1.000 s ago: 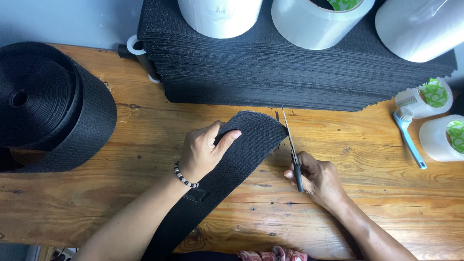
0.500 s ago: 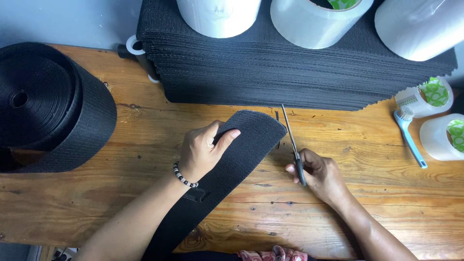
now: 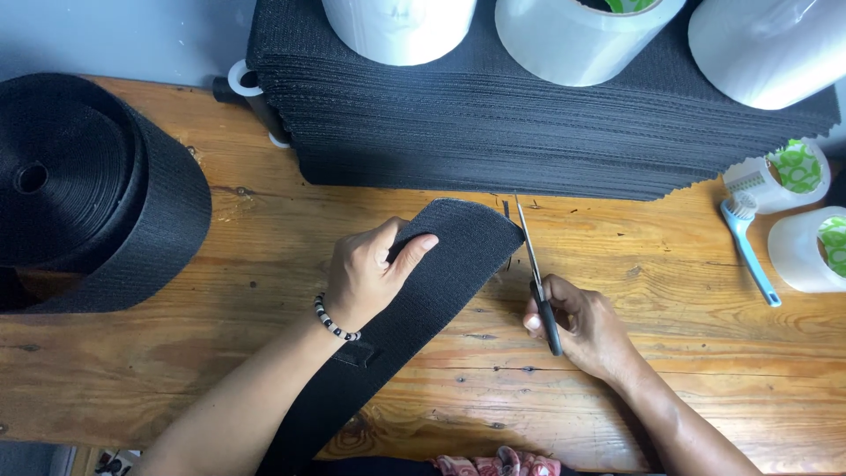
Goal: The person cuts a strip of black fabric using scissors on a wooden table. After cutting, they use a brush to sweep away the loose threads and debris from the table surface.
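Observation:
A wide black webbing strip (image 3: 441,291) lies diagonally on the wooden table (image 3: 670,264), its rounded end pointing up right. My left hand (image 3: 370,269) presses flat on the strip near that end. My right hand (image 3: 582,322) grips black-handled scissors (image 3: 534,269) just right of the strip's end. The blades point away from me and look closed, touching the strip's edge.
A big roll of black webbing (image 3: 88,194) stands at the left. A tall stack of black cut pieces (image 3: 546,123) fills the back, with white tape rolls (image 3: 573,35) on top. A blue toothbrush (image 3: 749,251) and small white rolls (image 3: 806,247) lie at the right.
The scissors and my right hand have shifted slightly away from me along the strip's end. My left hand stays in place.

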